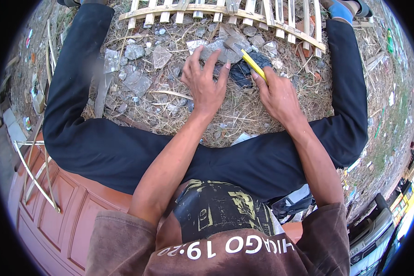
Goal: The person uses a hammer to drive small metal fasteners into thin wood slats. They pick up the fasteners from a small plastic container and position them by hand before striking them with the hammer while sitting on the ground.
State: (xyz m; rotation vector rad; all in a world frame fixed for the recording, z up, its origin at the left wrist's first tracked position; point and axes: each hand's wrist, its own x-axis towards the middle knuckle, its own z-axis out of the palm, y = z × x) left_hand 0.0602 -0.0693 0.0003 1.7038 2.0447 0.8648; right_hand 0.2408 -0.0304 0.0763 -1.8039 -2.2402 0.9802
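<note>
In my right hand [278, 96] is a hammer with a yellow handle [254, 66], the fingers wrapped round it and the thumb along it. Its dark head points away from me and lies over a flat grey stone [217, 51], though it is hard to tell whether the two touch. To the left, my left hand [204, 87] has its fingers spread and slightly curled at the near edge of that stone, with nothing seen in them. Crumpled black plastic [241, 76] lies on the ground between the stone and my right hand.
Beyond the stone lies a lattice of pale wooden slats [202, 8]. Broken stones [138, 83] and dry grass surround my hands. My legs in dark trousers [73, 69] stretch out on both sides. A reddish-brown panelled door [55, 211] is under me, with thin wooden strips [34, 179] at its left.
</note>
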